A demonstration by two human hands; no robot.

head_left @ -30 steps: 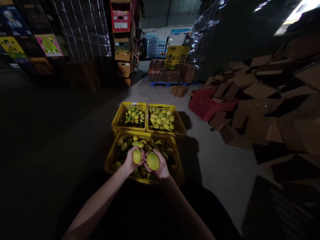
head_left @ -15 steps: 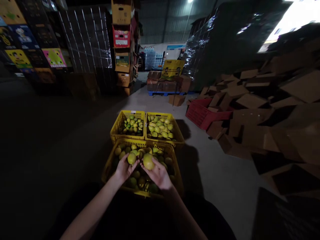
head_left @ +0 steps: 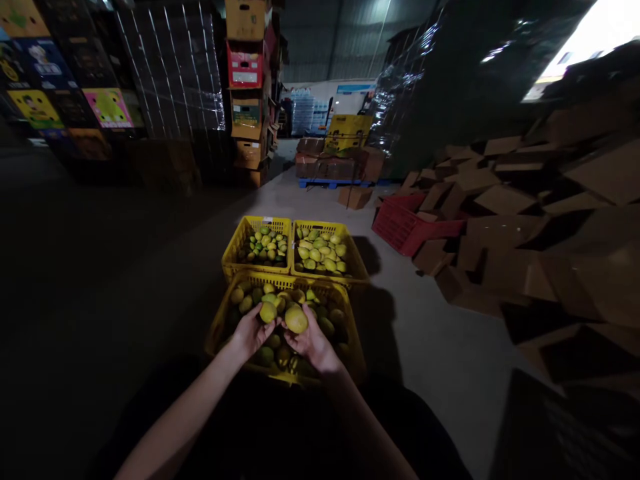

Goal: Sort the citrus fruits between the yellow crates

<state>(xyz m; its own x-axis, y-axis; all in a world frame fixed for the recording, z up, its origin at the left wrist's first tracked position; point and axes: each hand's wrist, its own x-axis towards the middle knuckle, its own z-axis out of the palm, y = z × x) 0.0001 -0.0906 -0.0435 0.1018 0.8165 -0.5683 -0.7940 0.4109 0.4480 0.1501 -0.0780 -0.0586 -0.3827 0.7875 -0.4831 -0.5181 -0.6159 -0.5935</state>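
My left hand [head_left: 251,333] is closed around a yellow-green lemon [head_left: 268,312], fingers curled beneath it. In my right hand [head_left: 315,343] sits a larger, rounder yellow lemon [head_left: 296,319], gripped between thumb and fingers. Both hands are close together above the front yellow crate [head_left: 354,333], which holds many yellow, green and brownish lemons, partly hidden by the hands and shadow. Behind it, two more yellow crates stand side by side. The left rear crate [head_left: 231,252] contains smaller green and yellow lemons; the right rear crate [head_left: 356,257] contains mostly paler yellow ones.
Flattened and loose cardboard boxes [head_left: 505,233] are heaped at the right, around a red crate [head_left: 410,230]. A blue pallet [head_left: 330,183] with boxes stands ahead. Stacked cartons [head_left: 247,120] and wrapped pallet loads [head_left: 175,73] rise at the left and back.
The lemon in my left hand has shifted slightly right and up, and it looks turned a little. Both hands still hold their lemons. The camera view has tilted slightly.
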